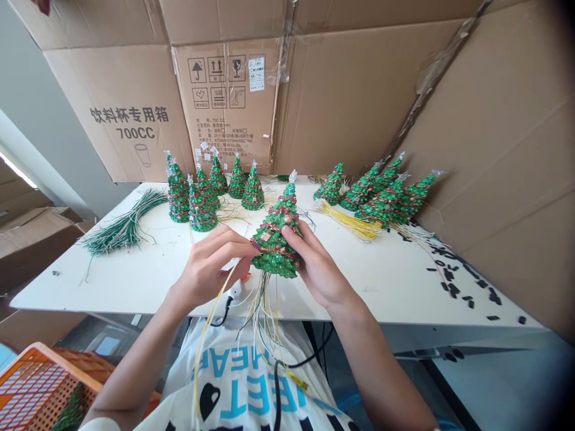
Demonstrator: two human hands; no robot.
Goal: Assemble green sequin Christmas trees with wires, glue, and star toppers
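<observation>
A small green glittery Christmas tree (276,230) with red garlands and a clear star on top is held upright over the table's front edge. My right hand (317,263) grips it from the right, thumb across its front. My left hand (220,260) is closed in a pinch at the tree's lower left side, with a yellow wire (218,296) running down from its fingers. Several thin white, yellow and green wires (265,305) hang from the tree's base over my shirt. Behind my left hand a white tool with a black cord (234,291) lies partly hidden.
Several similar trees (202,200) stand at the back left, and more (384,191) lean at the right. A green wire bundle (128,221), a yellow wire bundle (350,221) and scattered black pieces (453,290) lie on the white table (359,284). Cardboard walls (350,96) enclose the back; an orange basket (40,389) sits lower left.
</observation>
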